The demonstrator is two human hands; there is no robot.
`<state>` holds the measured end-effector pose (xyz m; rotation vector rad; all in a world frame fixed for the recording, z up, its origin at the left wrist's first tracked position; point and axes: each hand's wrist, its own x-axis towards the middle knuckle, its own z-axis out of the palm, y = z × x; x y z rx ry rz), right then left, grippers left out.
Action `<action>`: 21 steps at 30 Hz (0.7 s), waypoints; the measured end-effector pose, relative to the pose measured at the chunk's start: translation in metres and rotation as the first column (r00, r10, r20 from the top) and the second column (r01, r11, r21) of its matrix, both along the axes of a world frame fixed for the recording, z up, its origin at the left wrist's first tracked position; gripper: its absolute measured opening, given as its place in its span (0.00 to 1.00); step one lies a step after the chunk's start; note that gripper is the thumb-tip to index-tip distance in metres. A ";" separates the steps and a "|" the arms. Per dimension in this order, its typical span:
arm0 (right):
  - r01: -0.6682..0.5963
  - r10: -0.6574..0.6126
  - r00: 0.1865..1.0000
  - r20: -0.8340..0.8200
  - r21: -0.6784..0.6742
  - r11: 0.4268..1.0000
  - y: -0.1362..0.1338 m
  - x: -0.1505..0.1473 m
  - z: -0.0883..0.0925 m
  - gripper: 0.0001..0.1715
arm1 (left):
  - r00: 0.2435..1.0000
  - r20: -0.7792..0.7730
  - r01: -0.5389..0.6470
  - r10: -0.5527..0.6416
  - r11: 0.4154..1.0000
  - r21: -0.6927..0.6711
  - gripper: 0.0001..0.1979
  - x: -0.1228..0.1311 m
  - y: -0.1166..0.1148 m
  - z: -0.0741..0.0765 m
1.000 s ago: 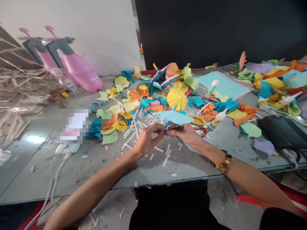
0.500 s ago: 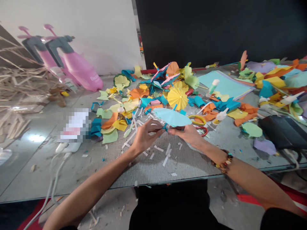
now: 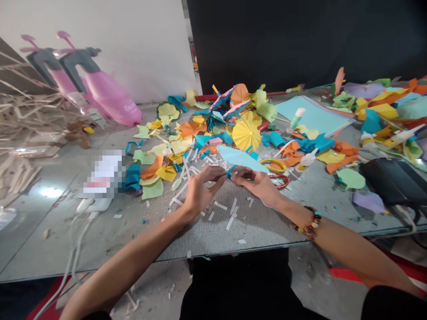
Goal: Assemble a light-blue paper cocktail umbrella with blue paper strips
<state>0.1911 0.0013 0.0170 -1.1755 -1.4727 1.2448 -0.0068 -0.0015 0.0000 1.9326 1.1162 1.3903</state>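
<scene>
Both my hands meet over the middle of the grey table (image 3: 267,222), just above its surface. My left hand (image 3: 200,189) is closed in a pinch on the blue stem under a light blue paper umbrella (image 3: 240,158). My right hand (image 3: 257,183), a bead bracelet on its wrist, pinches the same stem from the right. The umbrella's canopy tilts up and away behind my fingers. White paper strips (image 3: 230,220) lie scattered under and around my hands.
A heap of coloured paper scraps and a yellow paper umbrella (image 3: 246,134) fills the far table. Yellow- and red-handled scissors (image 3: 276,171), a glue bottle (image 3: 296,118), light blue sheets (image 3: 313,116), a black case (image 3: 395,182), pink spray bottles (image 3: 110,100) and wooden sticks (image 3: 26,124) surround it. A white cable (image 3: 78,242) runs left.
The umbrella's canopy has turned and tipped between my fingers, from lying flatter to tilting up. Both hands stayed in place, still pinching the stem.
</scene>
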 end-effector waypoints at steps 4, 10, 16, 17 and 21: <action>-0.012 0.013 1.000 0.023 -0.036 0.999 0.003 -0.003 -0.007 0.21 | 0.990 -0.105 -0.082 0.098 0.986 0.146 0.06 0.001 -0.002 0.000; 0.006 -0.006 1.000 0.017 -0.013 1.000 0.005 -0.009 -0.006 0.22 | 0.937 -0.283 -0.077 0.207 0.909 0.411 0.10 0.000 -0.002 0.001; 0.016 -0.016 1.000 -0.009 0.017 1.000 0.008 -0.012 -0.011 0.19 | 0.912 -0.319 -0.051 0.258 0.843 0.536 0.10 0.001 -0.001 0.004; 0.015 -0.015 1.000 -0.022 0.012 1.000 0.009 -0.013 -0.012 0.19 | 0.917 -0.304 -0.062 0.258 0.845 0.531 0.10 0.001 -0.001 0.005; -0.008 0.006 0.998 -0.064 -0.040 0.999 0.009 -0.015 -0.014 0.18 | 0.927 -0.279 -0.089 0.249 0.872 0.481 0.10 0.001 -0.002 0.005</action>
